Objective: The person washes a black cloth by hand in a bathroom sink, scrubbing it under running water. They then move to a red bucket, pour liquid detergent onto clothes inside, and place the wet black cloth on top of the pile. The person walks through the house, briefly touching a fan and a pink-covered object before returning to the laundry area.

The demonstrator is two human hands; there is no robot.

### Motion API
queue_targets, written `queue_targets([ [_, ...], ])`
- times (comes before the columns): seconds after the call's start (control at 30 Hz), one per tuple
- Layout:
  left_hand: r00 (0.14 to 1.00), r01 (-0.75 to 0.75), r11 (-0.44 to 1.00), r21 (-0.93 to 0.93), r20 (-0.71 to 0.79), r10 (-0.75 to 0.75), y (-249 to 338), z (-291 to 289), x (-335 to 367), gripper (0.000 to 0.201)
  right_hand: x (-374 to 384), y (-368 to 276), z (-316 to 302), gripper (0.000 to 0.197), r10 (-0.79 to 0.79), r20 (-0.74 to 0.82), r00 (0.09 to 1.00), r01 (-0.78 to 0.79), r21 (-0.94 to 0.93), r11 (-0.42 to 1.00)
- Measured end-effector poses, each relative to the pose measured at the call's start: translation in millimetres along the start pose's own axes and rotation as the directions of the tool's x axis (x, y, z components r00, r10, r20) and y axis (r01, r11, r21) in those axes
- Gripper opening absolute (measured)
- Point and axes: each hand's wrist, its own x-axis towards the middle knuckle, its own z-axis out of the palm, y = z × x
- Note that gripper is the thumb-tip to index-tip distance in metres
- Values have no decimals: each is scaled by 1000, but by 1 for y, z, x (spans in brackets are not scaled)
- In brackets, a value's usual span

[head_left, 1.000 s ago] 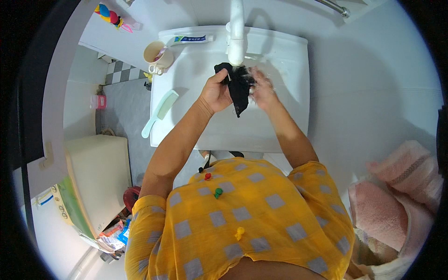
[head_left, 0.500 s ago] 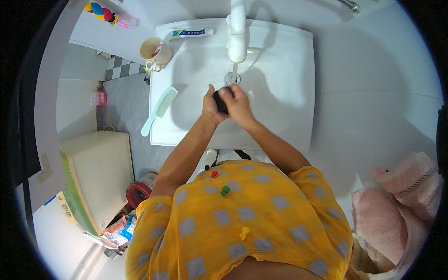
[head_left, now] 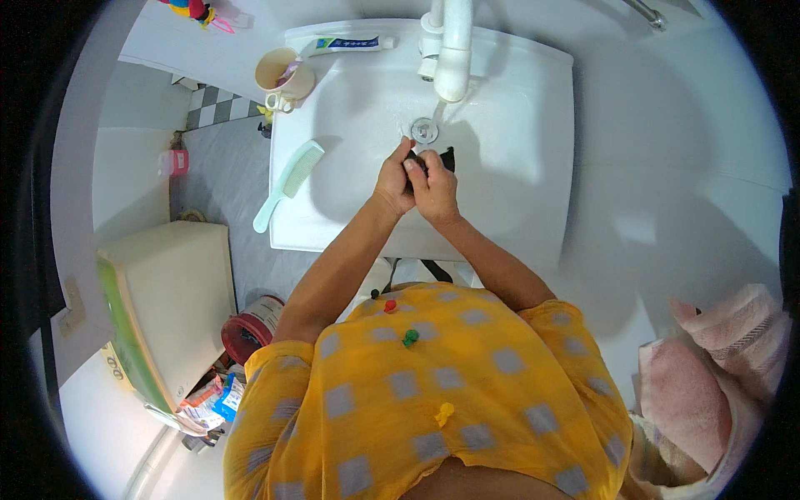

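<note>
Over the white sink (head_left: 512, 192), both hands are pressed together around a small piece of black cloth (head_left: 449, 158). My left hand (head_left: 392, 181) is closed on its left side, thumb pointing up toward the drain (head_left: 424, 130). On the other side my right hand (head_left: 436, 192) grips the same cloth, and a black corner sticks out beyond its fingers. Most of the cloth is hidden by the hands, so its exact kind does not show. A thin stream of water falls from the white faucet (head_left: 452, 79) just beyond the hands.
A pale green comb (head_left: 293, 177) lies on the sink's left rim. A beige cup (head_left: 297, 82) and a toothpaste tube (head_left: 346, 44) stand at the back left. A dark red bucket (head_left: 250, 329) and a cream cabinet (head_left: 179, 292) are left; pink towels (head_left: 687, 400) hang right.
Both hands have shifted slightly right in the picture, and a corner of the black cloth now shows past the right hand. The view has moved a little too.
</note>
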Motion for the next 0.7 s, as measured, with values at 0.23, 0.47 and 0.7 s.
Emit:
queue_targets([
  [0.23, 997, 3, 938, 347, -78, 25, -6, 3, -1, 41, 69, 73, -27, 28, 201, -58, 978, -208, -144, 967],
  [0.47, 503, 3, -604, 797, 521, 690, 84, -48, -68, 63, 80, 129, -45, 62, 216, -241, 946, -318, -558, 767],
  [0.7, 581, 412, -528, 743, 232, 780, 118, -128, -97, 70, 96, 169, 62, 66, 13, -256, 967, -181, -646, 742],
])
